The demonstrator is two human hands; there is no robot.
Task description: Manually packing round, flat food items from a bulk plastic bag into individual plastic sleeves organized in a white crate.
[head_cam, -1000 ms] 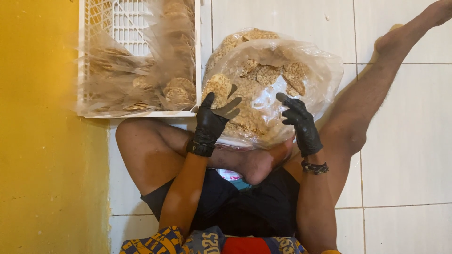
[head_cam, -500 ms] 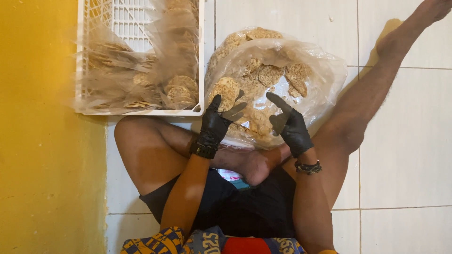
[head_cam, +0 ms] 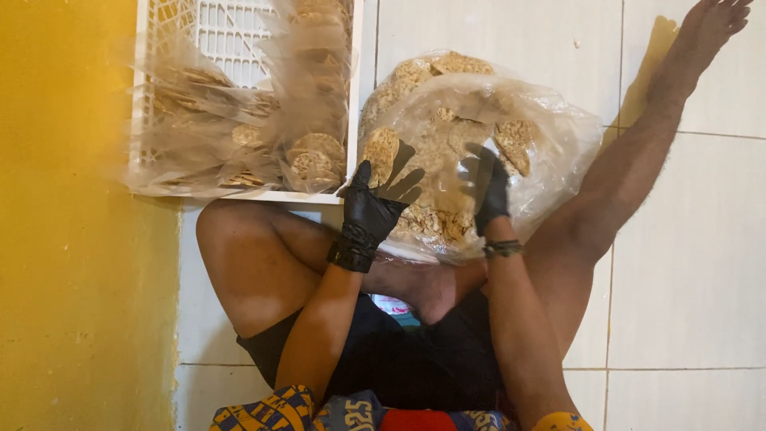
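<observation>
Crate (head_cam: pixel 239 32): already held several filled small bags (head_cam: pixel 239 152).
Big bag (head_cam: pixel 550 136): crackers remained, unpacked.
Left hand (head_cam: pixel 369 209): fingers spread, empty, on plastic.
Right hand (head_cam: pixel 491 187): inside bag; grip unclear.

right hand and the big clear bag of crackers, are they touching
Touching. The head view shows the gloved right hand pushed into the clear plastic bag, its fingers dimmed behind the film among the crackers, with no gap visible.

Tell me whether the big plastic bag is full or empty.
Full: the big plastic bag bulges with round crackers.
</observation>
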